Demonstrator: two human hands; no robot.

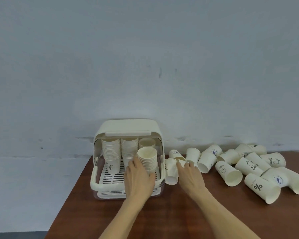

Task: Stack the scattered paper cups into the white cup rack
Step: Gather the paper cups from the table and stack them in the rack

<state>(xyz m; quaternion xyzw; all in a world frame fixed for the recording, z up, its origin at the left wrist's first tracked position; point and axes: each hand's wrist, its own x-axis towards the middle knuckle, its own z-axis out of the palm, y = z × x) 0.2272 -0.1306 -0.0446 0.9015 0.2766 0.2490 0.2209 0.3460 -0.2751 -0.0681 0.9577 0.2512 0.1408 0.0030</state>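
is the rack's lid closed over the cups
No, the cup rack has its lid flipped up, leaving the front open with the stacked cups exposed.

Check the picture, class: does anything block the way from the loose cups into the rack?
Nothing visible does. The rack has its cover raised, its front open. The loose cups lie beside it on the table.

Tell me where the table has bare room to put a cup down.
The brown wooden table is bare near its front edge, between the forearms, and in front of the white plastic cup rack. Right of the rack it is crowded with lying white paper cups.
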